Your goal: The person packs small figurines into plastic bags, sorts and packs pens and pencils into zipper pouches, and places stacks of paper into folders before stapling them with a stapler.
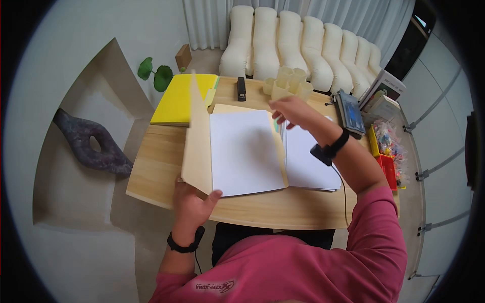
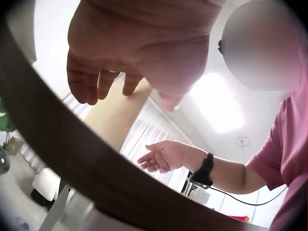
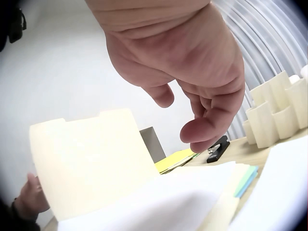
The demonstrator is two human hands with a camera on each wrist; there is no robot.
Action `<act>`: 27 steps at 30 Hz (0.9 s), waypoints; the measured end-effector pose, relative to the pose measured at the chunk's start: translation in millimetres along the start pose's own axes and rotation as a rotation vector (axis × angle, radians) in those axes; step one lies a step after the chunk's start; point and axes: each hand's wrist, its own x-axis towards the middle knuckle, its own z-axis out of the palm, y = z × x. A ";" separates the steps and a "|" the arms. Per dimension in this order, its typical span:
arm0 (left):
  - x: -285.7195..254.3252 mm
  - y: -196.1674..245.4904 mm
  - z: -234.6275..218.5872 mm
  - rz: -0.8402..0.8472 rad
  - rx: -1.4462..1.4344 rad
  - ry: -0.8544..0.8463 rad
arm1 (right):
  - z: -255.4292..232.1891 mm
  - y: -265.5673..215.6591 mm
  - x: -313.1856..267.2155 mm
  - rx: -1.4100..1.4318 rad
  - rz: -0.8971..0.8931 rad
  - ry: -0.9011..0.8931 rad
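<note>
A manila folder (image 1: 196, 151) lies spread on the wooden table, its left cover standing nearly upright. White paper (image 1: 245, 154) fills its inside. My left hand (image 1: 194, 204) grips the cover near its front lower corner, fingers on the outer side and thumb on the inner side. Over the upper right part of the folder hovers my right hand (image 1: 297, 112), fingers loosely bent and nothing in them. Coloured tabs (image 3: 246, 182) show at the folder's edge in the right wrist view. Beneath the right forearm is another stack of white paper (image 1: 310, 164).
A yellow folder (image 1: 177, 103) lies at the table's back left. Beyond the manila folder stand a black stapler (image 1: 241, 89) and a cream multi-cup holder (image 1: 290, 87). To the right are a blue case (image 1: 349, 113), books (image 1: 381, 88) and yellow and red bins (image 1: 386, 169).
</note>
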 end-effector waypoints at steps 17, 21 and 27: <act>17.5 35.7 39.2 -0.313 0.530 -0.260 | 26.1 74.8 -114.9 0.080 -0.055 -0.007; 17.3 35.4 39.0 -0.291 0.463 -0.262 | 26.7 68.9 -133.3 0.043 -0.038 -0.059; 25.9 9.7 22.9 -0.588 -0.093 -0.268 | 23.3 72.6 -136.7 0.043 -0.100 0.022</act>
